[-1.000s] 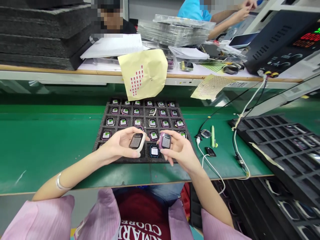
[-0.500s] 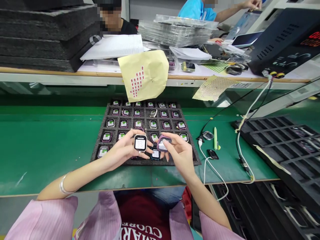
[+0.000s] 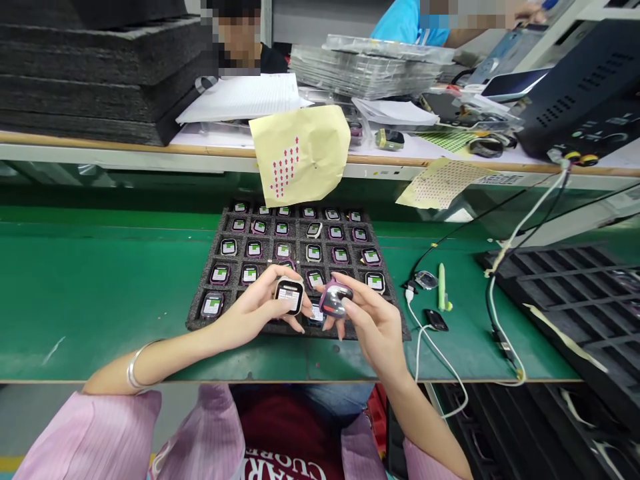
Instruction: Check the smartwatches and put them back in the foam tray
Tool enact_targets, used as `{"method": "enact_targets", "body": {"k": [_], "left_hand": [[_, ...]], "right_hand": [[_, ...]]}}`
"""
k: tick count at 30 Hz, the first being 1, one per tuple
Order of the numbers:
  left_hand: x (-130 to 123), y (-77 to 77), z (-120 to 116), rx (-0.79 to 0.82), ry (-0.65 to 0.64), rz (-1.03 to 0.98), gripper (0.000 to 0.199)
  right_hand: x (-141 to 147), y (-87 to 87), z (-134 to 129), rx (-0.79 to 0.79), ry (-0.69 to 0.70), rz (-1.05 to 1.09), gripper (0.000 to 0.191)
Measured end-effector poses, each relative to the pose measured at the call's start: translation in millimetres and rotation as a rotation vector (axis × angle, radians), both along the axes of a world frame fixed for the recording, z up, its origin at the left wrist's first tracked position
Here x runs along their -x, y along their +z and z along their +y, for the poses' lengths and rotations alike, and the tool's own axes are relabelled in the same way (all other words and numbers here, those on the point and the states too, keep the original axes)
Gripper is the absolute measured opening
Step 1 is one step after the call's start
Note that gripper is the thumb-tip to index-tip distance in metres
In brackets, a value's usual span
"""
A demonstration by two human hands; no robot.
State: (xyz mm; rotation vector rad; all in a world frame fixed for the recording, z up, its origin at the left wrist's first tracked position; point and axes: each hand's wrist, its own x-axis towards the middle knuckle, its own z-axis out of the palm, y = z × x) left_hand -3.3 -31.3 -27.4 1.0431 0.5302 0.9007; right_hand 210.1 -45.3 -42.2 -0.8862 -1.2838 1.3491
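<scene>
My left hand (image 3: 263, 303) grips a smartwatch body with a pale frame (image 3: 290, 295); its lit screen faces up and my thumb lies across the screen's edge. Beside it, my right hand (image 3: 375, 320) holds a purple smartwatch body (image 3: 334, 298) between thumb and fingers, with its dark glossy face showing. Both hands are above the front of a black foam tray (image 3: 199, 313), whose compartments hold several strapless watches with lit white-and-green screens. One lit watch (image 3: 317, 315) lies in the tray between my hands, partly covered by fingers.
Right of the tray lie a white cable (image 3: 419, 347), a green pen-like tool (image 3: 442, 287) and a small black piece (image 3: 437, 320). Another foam tray (image 3: 560, 280) is farther right. Stacked foam (image 3: 90, 73), plastic trays (image 3: 365, 70) and a power supply (image 3: 585, 87) stand on the shelf. Two people sit beyond.
My left thumb has moved onto the pale watch's screen. The purple watch has tilted in my right hand, showing more of its glossy face. The whole view has shifted slightly.
</scene>
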Motion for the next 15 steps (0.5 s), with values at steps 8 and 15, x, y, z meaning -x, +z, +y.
{"method": "enact_targets", "body": {"k": [8, 15], "left_hand": [[5.4, 2.7, -10.3, -0.009, -0.010, 0.023, 0.037], [2.9, 11.5, -16.1, 0.006, 0.009, 0.058, 0.019]], "right_hand": [[1.5, 5.8, -2.5, 0.017, -0.116, -0.029, 0.030], [3.1, 43.5, -30.3, -0.034, 0.083, 0.065, 0.041]]}}
